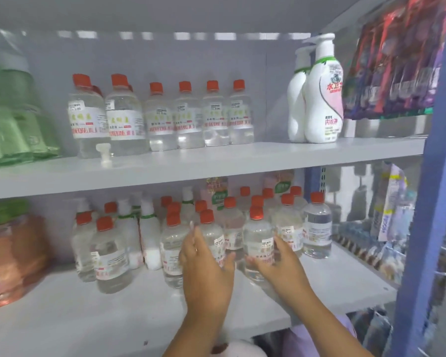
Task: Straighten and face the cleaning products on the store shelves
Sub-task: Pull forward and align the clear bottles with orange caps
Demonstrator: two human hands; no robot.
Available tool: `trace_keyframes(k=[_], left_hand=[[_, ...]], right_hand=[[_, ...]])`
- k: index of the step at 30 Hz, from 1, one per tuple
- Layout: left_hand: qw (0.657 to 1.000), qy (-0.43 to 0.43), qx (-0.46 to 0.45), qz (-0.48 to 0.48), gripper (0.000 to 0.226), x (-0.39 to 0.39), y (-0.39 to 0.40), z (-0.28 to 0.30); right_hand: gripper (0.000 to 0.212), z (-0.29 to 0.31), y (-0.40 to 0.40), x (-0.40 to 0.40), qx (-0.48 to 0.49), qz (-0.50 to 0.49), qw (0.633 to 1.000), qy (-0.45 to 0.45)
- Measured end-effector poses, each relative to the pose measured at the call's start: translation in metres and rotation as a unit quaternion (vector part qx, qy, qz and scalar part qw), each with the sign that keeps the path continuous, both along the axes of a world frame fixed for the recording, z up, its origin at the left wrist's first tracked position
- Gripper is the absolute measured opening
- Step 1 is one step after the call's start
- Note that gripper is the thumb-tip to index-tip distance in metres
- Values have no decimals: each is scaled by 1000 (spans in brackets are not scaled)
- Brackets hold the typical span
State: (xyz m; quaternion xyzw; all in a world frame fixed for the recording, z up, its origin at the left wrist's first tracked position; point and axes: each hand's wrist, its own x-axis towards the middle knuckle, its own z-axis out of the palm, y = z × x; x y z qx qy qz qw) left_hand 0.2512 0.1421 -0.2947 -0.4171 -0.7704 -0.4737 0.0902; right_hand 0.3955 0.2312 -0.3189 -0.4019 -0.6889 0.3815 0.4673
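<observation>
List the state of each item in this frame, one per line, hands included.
Left hand: fingers wrapped round a clear bottle on the lower shelf.
Right hand: gripping another clear bottle, upright.
Upper row of clear bottles: upright, capped, labels forward, lined up.
Lower bottle cluster: upright, capped, bunched unevenly.
White pump bottles: upright on the upper shelf.
Loose white cap: lying at the shelf front.

bottle labels (260, 247): blurred | green packs (13, 119): cut off left, blurred
</observation>
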Motion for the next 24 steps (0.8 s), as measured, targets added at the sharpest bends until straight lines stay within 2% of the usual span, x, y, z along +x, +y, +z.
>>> trace_keyframes(k=[2, 5, 7, 10, 12, 15, 20, 24], left_hand=[[997, 39, -49, 53, 100, -1, 10, 9], [994, 39, -62, 75, 89, -2, 15, 17], [999, 28, -38, 21, 87, -2, 8, 8], [987, -103, 18, -119, 84, -5, -19, 4], [978, -147, 39, -146, 76, -13, -46, 6], [983, -138, 71, -101, 72, -41, -98, 12], [989, -106, 100, 23, 85, -121, -159, 18], [991, -82, 62, 87, 84, -183, -180, 13]], right_hand=[[56, -3, 3, 2, -9, 18, 1000, 12], [54, -2, 4, 4, -6, 32, 999, 8], [52, 0, 1, 8, -2, 38, 999, 1], [51, 5, -10, 13, -7, 38, 999, -10], [49, 8, -23, 11, -5, 43, 999, -14], [54, 12, -53, -8, -8, 61, 998, -15], [57, 25, -117, -87, -30, 157, 987, 0], [52, 22, -155, -154, -38, 177, 983, -15]])
